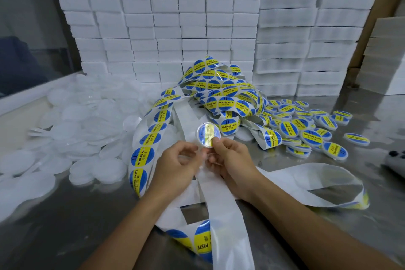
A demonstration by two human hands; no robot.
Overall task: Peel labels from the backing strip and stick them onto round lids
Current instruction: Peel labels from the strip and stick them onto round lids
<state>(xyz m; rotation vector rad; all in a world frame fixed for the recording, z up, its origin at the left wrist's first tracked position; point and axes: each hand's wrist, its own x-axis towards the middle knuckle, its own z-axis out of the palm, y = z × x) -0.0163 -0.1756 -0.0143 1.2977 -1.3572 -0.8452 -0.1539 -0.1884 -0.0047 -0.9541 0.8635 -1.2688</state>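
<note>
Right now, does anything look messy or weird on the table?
Yes, the sticker strip is not on a roll: it lies in a tangled heap in the middle of the table, with empty backing looping under the hands. The finished lids on the right lie scattered, not stacked. Nothing looks broken.

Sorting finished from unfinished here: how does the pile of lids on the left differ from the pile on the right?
The left lids are bare, cloudy white plastic; the right lids each carry a blue and yellow label. The left pile is much larger and heaped deep; the right pile is smaller and spread flatter. Both are round lids lying on the metal table.
</note>
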